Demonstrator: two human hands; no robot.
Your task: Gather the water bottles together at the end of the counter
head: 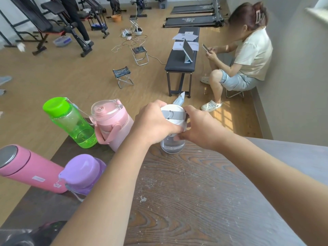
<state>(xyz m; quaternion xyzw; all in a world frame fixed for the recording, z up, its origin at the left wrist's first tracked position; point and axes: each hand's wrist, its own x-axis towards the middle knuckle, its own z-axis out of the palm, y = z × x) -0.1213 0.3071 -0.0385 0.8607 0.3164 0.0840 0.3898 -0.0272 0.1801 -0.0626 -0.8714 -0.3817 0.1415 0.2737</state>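
Faintly, pink flask [30, 168] label [38, 178] unreadable

black padded bench [181, 55] on wood floor [74, 80] | papers [185, 36] and propped tablet [188, 50] on bench | seated person [248, 55] by wall, holding phone [205, 48] | two folding stools [123, 77] | cables [131, 40] | treadmills [193, 21] | weight benches [53, 27] far left

Single head cam, I'm looking forward and down, close over the dark wood-grain counter [186, 192] end; wide angle is also taking in the tan wooden gym floor [79, 71] beyond.
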